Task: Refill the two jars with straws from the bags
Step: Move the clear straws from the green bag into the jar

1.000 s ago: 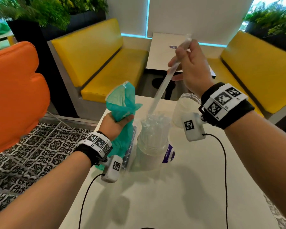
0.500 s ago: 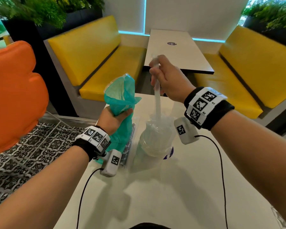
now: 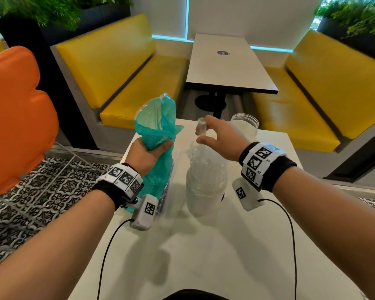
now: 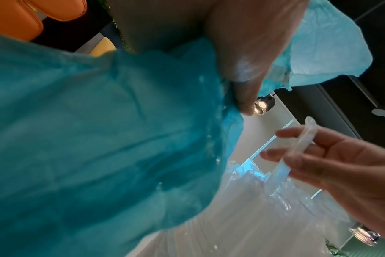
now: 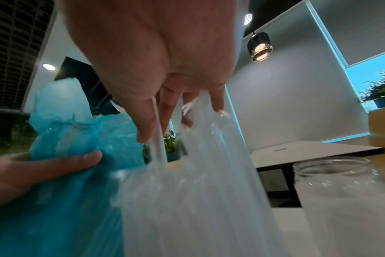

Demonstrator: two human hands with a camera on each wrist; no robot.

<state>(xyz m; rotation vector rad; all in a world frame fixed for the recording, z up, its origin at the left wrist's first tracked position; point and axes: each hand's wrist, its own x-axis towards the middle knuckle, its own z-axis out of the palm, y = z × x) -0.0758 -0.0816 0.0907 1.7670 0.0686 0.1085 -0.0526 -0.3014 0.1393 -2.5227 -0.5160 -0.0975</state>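
Observation:
My left hand (image 3: 154,151) grips a teal plastic bag (image 3: 158,124) by its neck and holds it upright at the table's left edge. Right of it stands a clear jar (image 3: 204,198) packed with clear straws (image 3: 206,161) that rise above its rim. Just above them my right hand (image 3: 206,135) pinches the top of one clear straw (image 3: 201,126) between thumb and fingers; its lower end is down among the others, as the left wrist view shows on the straw (image 4: 297,147). A second clear jar (image 3: 245,126) stands behind my right hand, close by in the right wrist view (image 5: 341,191).
The white table (image 3: 204,256) is small, with edges close on the left and far side. A flat clear packet (image 3: 168,187) lies between the teal bag and the near jar. Yellow benches (image 3: 139,94) and another table (image 3: 225,68) lie beyond; an orange seat (image 3: 13,115) is left.
My right hand has come down from high above the table, lowering the straw into the near jar. The left hand has kept its grip on the teal bag.

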